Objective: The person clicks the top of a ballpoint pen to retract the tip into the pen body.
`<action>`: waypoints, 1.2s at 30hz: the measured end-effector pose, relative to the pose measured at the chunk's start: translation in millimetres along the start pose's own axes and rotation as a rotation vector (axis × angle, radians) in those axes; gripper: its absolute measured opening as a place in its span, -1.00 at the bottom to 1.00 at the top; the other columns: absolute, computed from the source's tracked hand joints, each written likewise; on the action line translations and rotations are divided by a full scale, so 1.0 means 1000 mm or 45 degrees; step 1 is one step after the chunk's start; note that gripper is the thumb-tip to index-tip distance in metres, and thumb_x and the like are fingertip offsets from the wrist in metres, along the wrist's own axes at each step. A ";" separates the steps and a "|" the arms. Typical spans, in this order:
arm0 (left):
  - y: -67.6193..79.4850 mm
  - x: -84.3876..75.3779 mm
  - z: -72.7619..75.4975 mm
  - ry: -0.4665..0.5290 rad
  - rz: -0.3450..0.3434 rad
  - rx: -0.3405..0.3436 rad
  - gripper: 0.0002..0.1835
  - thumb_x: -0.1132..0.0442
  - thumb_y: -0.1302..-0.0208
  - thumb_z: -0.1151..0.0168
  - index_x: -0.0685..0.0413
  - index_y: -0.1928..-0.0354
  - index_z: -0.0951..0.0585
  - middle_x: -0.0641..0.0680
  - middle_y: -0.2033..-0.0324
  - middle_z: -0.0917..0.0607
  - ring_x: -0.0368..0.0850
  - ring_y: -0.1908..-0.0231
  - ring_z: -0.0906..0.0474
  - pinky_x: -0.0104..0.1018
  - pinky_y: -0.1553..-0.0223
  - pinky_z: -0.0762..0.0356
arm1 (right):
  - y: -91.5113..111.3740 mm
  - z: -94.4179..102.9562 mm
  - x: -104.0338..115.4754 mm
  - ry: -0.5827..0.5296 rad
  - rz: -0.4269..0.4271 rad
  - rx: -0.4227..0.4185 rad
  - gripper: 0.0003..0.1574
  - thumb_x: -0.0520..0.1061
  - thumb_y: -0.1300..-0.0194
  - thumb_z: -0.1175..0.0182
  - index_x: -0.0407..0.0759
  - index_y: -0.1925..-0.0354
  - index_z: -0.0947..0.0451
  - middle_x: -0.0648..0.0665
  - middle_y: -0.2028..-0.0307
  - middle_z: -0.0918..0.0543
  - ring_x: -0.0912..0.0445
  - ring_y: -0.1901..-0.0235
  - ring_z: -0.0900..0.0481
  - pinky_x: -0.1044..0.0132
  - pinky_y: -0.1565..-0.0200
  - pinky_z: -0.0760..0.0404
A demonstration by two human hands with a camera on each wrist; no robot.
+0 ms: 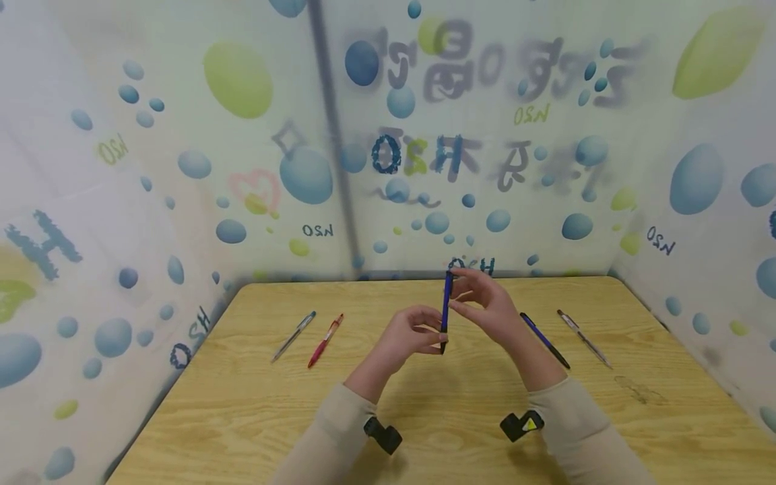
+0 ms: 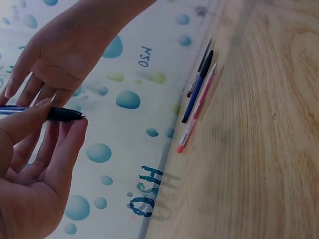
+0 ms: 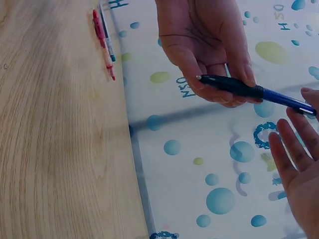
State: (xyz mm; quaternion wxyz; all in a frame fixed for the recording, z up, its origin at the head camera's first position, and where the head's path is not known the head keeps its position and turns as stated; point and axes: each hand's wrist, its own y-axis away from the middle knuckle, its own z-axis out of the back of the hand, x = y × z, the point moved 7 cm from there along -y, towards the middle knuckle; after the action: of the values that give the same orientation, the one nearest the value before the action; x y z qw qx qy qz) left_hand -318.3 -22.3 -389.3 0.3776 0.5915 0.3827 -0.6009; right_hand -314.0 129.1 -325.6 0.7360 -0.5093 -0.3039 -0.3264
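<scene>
A blue pen with a black grip section (image 1: 446, 306) is held upright above the table, between both hands. My left hand (image 1: 409, 337) pinches its lower, black end; in the left wrist view a finger touches the bare metal tip. At the top end, my right hand (image 1: 488, 310) pinches the blue barrel between thumb and finger. Its other fingers are spread, as the right wrist view shows.
Left on the wooden table (image 1: 200, 417) lie a clear blue-ended pen (image 1: 294, 337) and a red pen (image 1: 326, 340). Rightward lie a blue-black pen (image 1: 545, 340), a clear dark-ended pen (image 1: 585, 339) and a pink pen (image 2: 198, 107). A patterned curtain (image 1: 485, 202) stands behind.
</scene>
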 end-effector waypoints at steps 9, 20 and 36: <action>-0.002 0.003 -0.002 0.024 0.033 -0.026 -0.79 0.42 -0.23 -0.34 0.35 0.12 -0.63 0.14 0.25 -0.70 0.00 0.23 -0.67 -0.09 0.23 -0.68 | 0.001 -0.002 0.001 -0.137 -0.065 -0.015 -0.44 -0.39 -0.33 -0.19 -0.23 -0.27 -0.39 -0.34 0.09 -0.60 -0.12 0.14 -0.63 0.25 0.08 -0.64; -0.002 -0.001 -0.001 0.011 0.024 -0.084 -0.84 0.35 -0.26 -0.33 0.28 0.16 -0.66 0.14 0.27 -0.71 0.00 0.27 -0.68 -0.13 0.20 -0.67 | -0.001 -0.002 0.000 -0.178 -0.104 -0.057 -0.45 -0.39 -0.32 -0.20 -0.26 -0.26 -0.38 -0.37 0.09 -0.56 0.07 0.21 -0.66 0.19 0.16 -0.68; 0.000 0.001 0.001 0.039 0.008 -0.149 -0.86 0.37 -0.23 -0.35 0.29 0.21 -0.66 0.13 0.29 -0.70 -0.02 0.28 -0.67 -0.12 0.25 -0.68 | 0.000 -0.009 0.002 -0.253 -0.051 -0.114 -0.47 -0.39 -0.26 -0.27 -0.32 -0.18 -0.41 -0.29 0.18 -0.54 0.09 0.26 -0.64 0.19 0.23 -0.69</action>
State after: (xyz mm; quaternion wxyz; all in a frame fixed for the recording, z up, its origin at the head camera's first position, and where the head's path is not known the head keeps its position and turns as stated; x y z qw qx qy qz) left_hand -318.5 -22.9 -390.0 0.4074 0.5786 0.4212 -0.5673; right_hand -311.8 120.4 -326.0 0.6721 -0.5654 -0.3705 -0.3021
